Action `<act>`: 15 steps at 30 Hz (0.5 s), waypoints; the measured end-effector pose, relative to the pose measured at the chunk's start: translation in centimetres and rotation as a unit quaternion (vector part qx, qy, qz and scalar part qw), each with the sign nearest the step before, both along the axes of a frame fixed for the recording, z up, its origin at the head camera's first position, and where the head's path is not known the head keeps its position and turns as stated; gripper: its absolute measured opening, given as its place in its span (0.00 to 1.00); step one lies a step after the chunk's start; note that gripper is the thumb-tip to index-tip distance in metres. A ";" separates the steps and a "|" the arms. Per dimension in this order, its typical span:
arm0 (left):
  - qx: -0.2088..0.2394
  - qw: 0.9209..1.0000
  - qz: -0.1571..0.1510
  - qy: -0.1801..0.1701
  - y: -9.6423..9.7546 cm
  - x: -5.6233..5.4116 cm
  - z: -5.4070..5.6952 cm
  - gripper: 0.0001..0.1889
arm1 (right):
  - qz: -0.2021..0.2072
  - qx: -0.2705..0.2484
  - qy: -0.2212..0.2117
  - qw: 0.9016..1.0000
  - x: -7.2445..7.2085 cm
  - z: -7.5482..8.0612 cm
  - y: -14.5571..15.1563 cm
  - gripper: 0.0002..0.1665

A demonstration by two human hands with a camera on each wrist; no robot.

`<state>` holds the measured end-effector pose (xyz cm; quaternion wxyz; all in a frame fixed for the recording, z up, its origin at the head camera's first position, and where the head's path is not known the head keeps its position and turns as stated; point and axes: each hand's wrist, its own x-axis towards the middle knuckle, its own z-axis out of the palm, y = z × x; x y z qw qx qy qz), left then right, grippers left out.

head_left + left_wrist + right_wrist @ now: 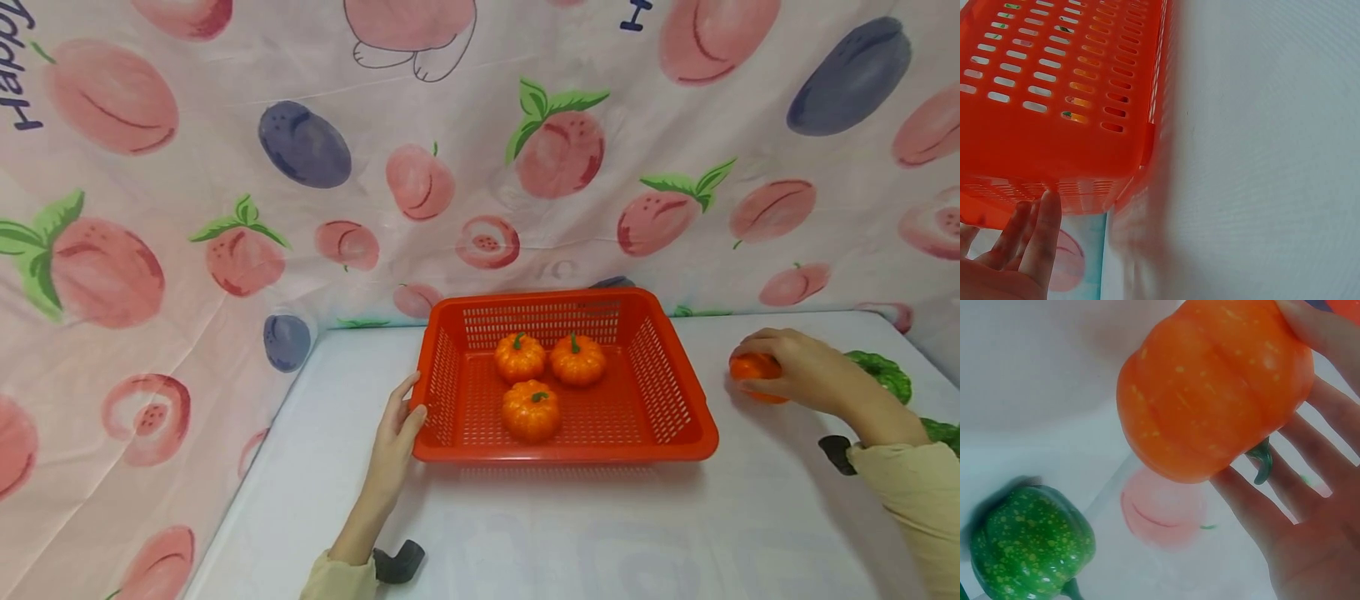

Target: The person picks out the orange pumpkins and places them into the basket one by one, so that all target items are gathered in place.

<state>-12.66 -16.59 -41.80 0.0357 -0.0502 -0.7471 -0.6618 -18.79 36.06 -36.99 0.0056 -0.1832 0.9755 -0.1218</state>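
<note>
In the head view, an orange pumpkin [757, 375] with a green stem is in my right hand [806, 371], to the right of a red basket [562, 452]. The right wrist view shows my thumb and fingers [1329, 419] around this pumpkin [1216, 387]. At the basket's left side, my left hand [393, 433] touches the rim. Its fingers [1041, 244] look fairly straight against the basket wall [1041, 144] in the left wrist view. Inside the basket sit three small orange pumpkins: one at back left [519, 358], one at back right [577, 361], one in front [531, 412].
A green speckled pumpkin [1032, 544] stands close to my right hand. Beyond my right forearm, green pumpkins [885, 375] are partly hidden by the arm. The white table [570, 533] meets a fruit-printed cloth [480, 192] behind and at the sides.
</note>
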 end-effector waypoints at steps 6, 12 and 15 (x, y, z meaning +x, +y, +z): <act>0.000 1.000 -0.001 -0.005 0.0 0.0 0.0 0.27 | 0.009 -0.005 0.015 1.000 0.2 0.4 -0.7 0.19; -0.001 1.000 -0.003 -0.009 -0.1 0.0 -0.1 0.27 | 0.012 -0.002 0.022 1.000 0.4 0.7 -1.2 0.19; -0.001 1.000 -0.004 -0.007 -0.2 0.0 -0.1 0.27 | 0.020 -0.001 0.038 0.999 0.5 0.9 -1.4 0.19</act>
